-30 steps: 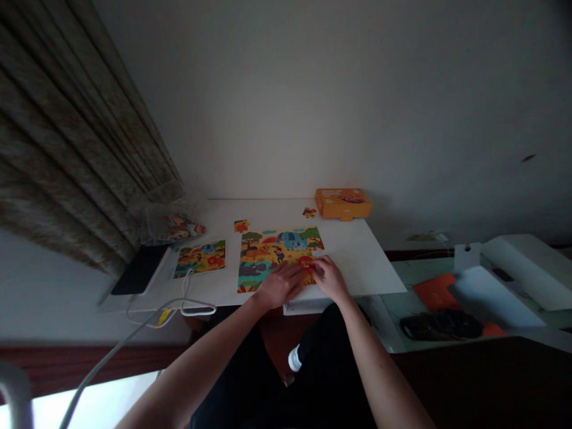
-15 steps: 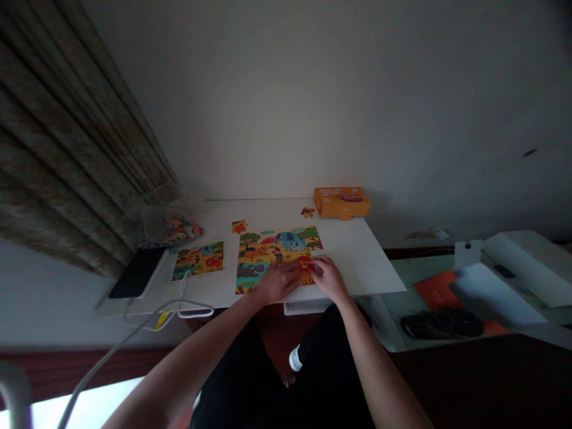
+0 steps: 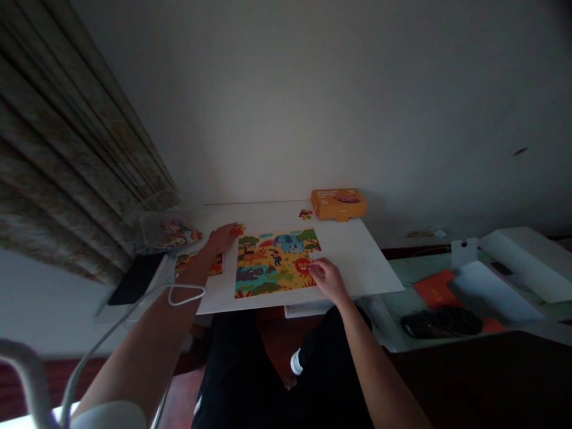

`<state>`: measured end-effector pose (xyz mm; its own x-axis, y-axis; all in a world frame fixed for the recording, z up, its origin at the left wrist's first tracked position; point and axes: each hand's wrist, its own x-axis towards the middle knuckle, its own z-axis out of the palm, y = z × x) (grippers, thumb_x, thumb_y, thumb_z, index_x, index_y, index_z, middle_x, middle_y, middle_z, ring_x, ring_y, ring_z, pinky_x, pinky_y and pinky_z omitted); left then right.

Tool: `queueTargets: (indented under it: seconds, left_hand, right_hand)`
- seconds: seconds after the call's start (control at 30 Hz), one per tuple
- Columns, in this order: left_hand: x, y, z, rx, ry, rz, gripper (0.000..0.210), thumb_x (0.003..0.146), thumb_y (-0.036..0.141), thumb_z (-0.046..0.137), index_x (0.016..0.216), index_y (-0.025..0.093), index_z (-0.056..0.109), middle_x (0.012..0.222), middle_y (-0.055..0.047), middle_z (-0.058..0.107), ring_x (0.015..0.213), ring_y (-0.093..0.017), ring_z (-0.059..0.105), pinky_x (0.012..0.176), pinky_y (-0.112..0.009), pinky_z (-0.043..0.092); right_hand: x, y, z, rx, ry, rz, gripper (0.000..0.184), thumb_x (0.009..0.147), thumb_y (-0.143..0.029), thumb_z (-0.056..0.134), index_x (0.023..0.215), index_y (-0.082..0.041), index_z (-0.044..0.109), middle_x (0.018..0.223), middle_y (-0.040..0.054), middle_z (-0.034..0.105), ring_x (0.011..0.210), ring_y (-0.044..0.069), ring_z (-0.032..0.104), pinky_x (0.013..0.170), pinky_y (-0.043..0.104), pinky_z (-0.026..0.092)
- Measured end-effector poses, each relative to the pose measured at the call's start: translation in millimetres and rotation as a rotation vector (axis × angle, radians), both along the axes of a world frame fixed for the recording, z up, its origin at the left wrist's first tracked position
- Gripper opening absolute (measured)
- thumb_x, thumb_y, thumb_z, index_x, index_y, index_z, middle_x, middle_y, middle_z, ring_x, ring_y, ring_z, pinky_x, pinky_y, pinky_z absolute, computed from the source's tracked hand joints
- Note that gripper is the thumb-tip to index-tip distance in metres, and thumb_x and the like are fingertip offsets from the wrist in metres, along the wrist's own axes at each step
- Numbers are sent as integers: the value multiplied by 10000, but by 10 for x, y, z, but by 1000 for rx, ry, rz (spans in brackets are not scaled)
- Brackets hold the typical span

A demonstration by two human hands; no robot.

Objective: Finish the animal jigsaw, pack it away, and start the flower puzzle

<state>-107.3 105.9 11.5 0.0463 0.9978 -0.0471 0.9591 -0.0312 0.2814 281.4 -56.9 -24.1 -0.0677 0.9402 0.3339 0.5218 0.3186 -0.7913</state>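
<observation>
A jigsaw puzzle (image 3: 268, 268) with a savanna animal scene lies mostly assembled on the white table. At its right edge sits the lion piece (image 3: 302, 266), set against the rest of the picture. My right hand (image 3: 328, 279) has thumb and fingers closed at that piece's right side. Beyond the puzzle's far left corner, my left hand (image 3: 222, 237) reaches out, its fingertips closed on a loose puzzle piece (image 3: 241, 228). Another loose piece (image 3: 305, 214) lies near the back. My left forearm partly covers the reference picture card (image 3: 216, 266).
An orange box (image 3: 339, 204) stands at the back right of the white table (image 3: 361, 256). On the left are a clear bag (image 3: 172, 229) of colourful pieces, a black tablet-like device (image 3: 134, 280) and a white cable (image 3: 187, 286) crossing near my left forearm.
My left hand has left the lion piece area and moved far left to the loose piece. My right hand stays by the lion, which is now uncovered.
</observation>
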Motion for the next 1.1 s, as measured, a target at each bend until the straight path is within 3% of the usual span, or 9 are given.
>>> queueTargets:
  seconds: [0.13,0.33,0.5,0.63,0.67,0.73,0.87,1.0,1.1]
  left_hand:
    - [-42,46,40,-36,-69,21,548,934,395,629,1460,251,572,1531,-113,566,1396,-341,534,1152,-488,399]
    - [-52,147,97,1,-212,128,742,668,335,862,1361,196,636,1308,-172,698,1221,-378,642,1034,-494,499]
    - [-85,187,152,54,-405,219,443,685,288,765,1094,120,735,989,-144,765,964,-318,719,870,-421,566]
    - [37,105,202,115,-553,245,277,760,348,690,956,157,730,923,-104,765,893,-254,718,824,-369,571]
    - [137,28,197,132,-609,245,273,771,365,680,958,169,717,932,-90,764,887,-235,717,821,-355,574]
    - [451,-215,147,193,-928,228,270,767,364,689,963,180,686,960,-70,755,880,-215,719,835,-352,581]
    - [1410,-928,-97,22,-1295,158,261,791,384,713,960,197,645,925,-53,745,867,-206,730,827,-359,603]
    - [2242,-1498,-327,-64,-1382,79,249,858,376,721,1005,214,603,1009,-78,746,917,-204,734,833,-355,613]
    - [2518,-1655,-374,-46,-1358,75,198,892,341,700,982,225,567,1020,-81,735,889,-191,733,810,-339,609]
  right_hand:
    - [-2,6,-21,-14,20,-3,139,937,-328,609,933,-235,713,956,69,707,889,234,670,795,354,525]
    - [-7,3,-6,-26,26,-20,161,922,-351,609,914,-231,717,921,67,709,841,225,661,759,345,523]
    - [4,7,13,-35,35,-29,183,911,-372,607,917,-229,723,922,69,718,808,216,654,734,332,521]
    - [13,16,-3,-38,57,-51,214,903,-405,611,906,-222,723,901,67,724,748,204,634,704,325,511]
    - [13,17,-6,-37,67,-56,226,901,-419,614,902,-220,722,897,68,727,741,204,634,702,325,510]
    - [9,14,-4,-47,85,-64,258,898,-454,625,900,-217,725,883,70,735,729,205,633,696,326,509]
    - [-2,-3,17,-116,174,-82,363,877,-558,665,955,-210,731,881,75,746,719,211,641,671,320,516]
    - [19,-6,22,-170,292,-68,455,859,-637,678,1003,-207,711,903,73,752,777,232,675,713,330,539]
    - [67,7,18,-180,360,-59,488,849,-686,672,952,-211,705,936,78,759,855,251,691,773,345,554]
